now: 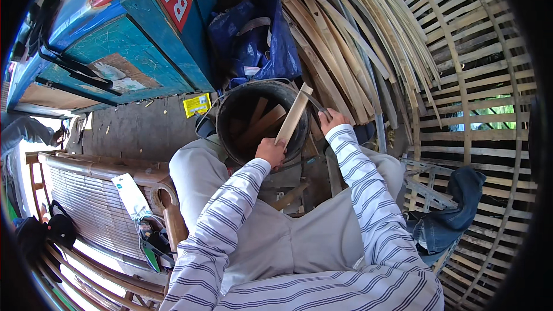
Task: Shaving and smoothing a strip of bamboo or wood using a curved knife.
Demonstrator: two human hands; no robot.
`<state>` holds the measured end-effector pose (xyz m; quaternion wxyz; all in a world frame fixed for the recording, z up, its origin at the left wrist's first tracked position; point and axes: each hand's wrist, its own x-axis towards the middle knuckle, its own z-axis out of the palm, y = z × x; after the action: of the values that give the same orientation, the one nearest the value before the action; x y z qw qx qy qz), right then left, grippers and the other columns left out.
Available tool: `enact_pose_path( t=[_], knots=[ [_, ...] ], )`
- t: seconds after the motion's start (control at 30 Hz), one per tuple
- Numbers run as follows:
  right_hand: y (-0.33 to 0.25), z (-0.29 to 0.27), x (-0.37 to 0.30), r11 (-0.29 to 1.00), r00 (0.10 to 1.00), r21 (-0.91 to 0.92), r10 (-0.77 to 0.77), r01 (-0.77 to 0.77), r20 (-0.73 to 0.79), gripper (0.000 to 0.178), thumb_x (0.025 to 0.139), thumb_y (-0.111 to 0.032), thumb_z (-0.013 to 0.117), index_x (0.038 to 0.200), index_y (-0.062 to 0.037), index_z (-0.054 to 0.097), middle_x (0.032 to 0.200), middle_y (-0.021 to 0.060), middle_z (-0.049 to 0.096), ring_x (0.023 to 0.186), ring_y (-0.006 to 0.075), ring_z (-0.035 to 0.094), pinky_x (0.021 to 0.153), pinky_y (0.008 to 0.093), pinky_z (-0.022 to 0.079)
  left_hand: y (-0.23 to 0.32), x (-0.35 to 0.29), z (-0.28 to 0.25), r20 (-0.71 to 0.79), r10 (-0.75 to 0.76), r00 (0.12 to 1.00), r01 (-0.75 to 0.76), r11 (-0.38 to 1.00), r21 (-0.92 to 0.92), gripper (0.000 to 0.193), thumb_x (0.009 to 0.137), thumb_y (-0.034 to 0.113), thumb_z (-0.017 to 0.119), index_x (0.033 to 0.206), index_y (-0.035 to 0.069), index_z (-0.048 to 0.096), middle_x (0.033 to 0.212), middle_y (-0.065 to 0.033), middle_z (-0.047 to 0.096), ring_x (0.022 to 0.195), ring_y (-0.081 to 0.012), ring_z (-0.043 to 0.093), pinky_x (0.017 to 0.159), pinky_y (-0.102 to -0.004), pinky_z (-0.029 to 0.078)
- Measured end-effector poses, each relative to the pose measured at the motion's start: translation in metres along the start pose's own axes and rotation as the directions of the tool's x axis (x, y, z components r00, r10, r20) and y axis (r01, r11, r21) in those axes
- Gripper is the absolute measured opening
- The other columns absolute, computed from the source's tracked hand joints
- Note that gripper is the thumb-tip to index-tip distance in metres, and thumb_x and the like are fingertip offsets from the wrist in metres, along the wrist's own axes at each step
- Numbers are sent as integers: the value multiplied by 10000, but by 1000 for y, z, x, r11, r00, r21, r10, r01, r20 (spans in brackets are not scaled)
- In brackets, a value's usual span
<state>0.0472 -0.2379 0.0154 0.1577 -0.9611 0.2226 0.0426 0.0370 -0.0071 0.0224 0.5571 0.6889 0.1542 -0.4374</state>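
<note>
My left hand (pixel 271 154) is closed round the lower end of a flat, pale wooden strip (pixel 294 116), which slants up and away over a dark round bucket (pixel 221 132). In my right hand (pixel 334 120) is a knife (pixel 314 102) with a narrow, dark, slightly curved blade. The blade meets or lies just beside the strip's upper end; its handle is hidden by my fingers. Several wooden pieces (pixel 269 121) lie inside the bucket, which stands between my knees.
A blue plastic bag (pixel 253 37) stands behind the bucket. Long split strips (pixel 345 40) are heaped at the far right, beside a slatted wall (pixel 489 121). A blue cabinet (pixel 138 46) is at far left, above a yellow packet (pixel 197 105). A bamboo bench (pixel 98 178) stands left.
</note>
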Motion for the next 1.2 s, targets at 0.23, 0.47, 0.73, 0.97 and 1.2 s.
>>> enact_pose_path(
  t=[0.23, 0.47, 0.73, 0.97, 1.2],
  knots=[
    [2, -13, -6, 993, 994, 88, 82, -76, -66, 461, 859, -450, 603, 1146, -91, 642, 1023, 232, 659, 998, 454, 589, 909, 486, 470, 8, -8, -16, 5, -60, 998, 60, 990, -130, 342, 981, 295, 476, 809, 7, 544, 544, -35, 470, 385, -117, 399, 370, -306, 348],
    [-51, -20, -71, 939, 932, 58, -343, 339, 113, 381, 853, -361, 639, 1129, -100, 612, 851, 211, 670, 803, 434, 640, 710, 499, 526, 4, -7, -14, 32, -90, 995, 92, 992, -87, 336, 972, 306, 502, 830, 6, 560, 537, -41, 463, 377, -128, 396, 364, -307, 348],
    [-10, -9, 7, 999, 1000, -26, 17, -18, -10, 446, 883, -410, 562, 1196, -95, 610, 970, 270, 658, 936, 450, 619, 869, 494, 492, -47, 35, -3, -247, 317, 915, -199, 891, 407, 372, 934, 342, 547, 874, -12, 642, 723, -174, 633, 597, -289, 625, 573, -397, 504],
    [-49, -17, -64, 898, 898, 47, -439, 438, 20, 369, 866, -376, 609, 1135, -128, 561, 790, 198, 669, 718, 429, 649, 633, 504, 532, -14, 3, -9, -253, 274, 928, -110, 850, 515, 385, 928, 359, 530, 982, 3, 668, 1002, -261, 646, 980, -440, 603, 891, -497, 459],
    [53, 16, 47, 932, 940, -138, 341, -334, 22, 336, 877, -367, 612, 1009, -66, 679, 1018, 203, 672, 1007, 356, 633, 832, 434, 523, -13, -8, 8, -261, 240, 935, -65, 839, 540, 379, 946, 356, 498, 1044, 26, 657, 995, -281, 640, 973, -465, 595, 910, -499, 460]
  ],
)
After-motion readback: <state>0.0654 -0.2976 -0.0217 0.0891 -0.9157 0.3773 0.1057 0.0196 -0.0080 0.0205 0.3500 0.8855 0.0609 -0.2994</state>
